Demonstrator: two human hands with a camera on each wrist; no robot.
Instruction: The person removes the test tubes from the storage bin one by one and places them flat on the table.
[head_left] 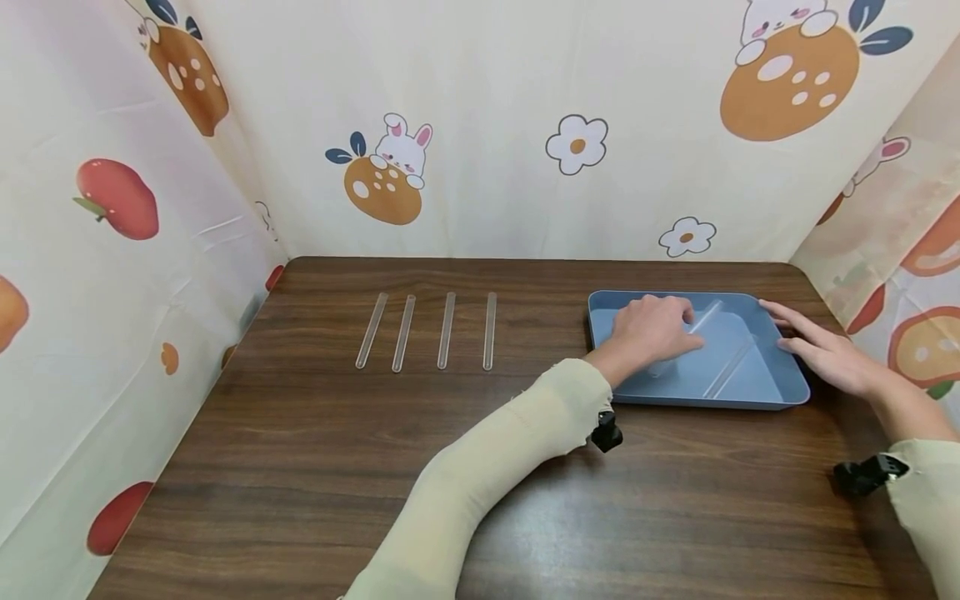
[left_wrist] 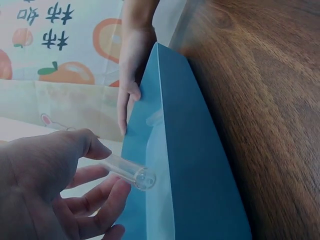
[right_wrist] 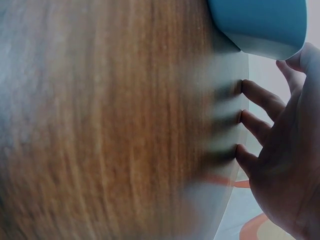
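Note:
In the left wrist view my left hand [left_wrist: 65,185] pinches a clear glass test tube [left_wrist: 125,170] between thumb and fingers, its end pointing toward the near wall of the blue tray [left_wrist: 195,150]. From the head view, the left hand [head_left: 651,327] is over the left half of the tray [head_left: 776,367]. Another clear test tube [head_left: 729,367] lies slanted on the tray floor. My right hand [head_left: 832,357] is at the tray's right end, thumb against the rim. In the right wrist view several fingertips of that hand [right_wrist: 285,135] rest on the table, fingers spread.
Several clear test tubes [head_left: 446,332] lie in a spaced row on the wooden table [head_left: 300,467], left of the tray. Printed cloth [head_left: 495,192] hangs behind the table's back edge and along both sides.

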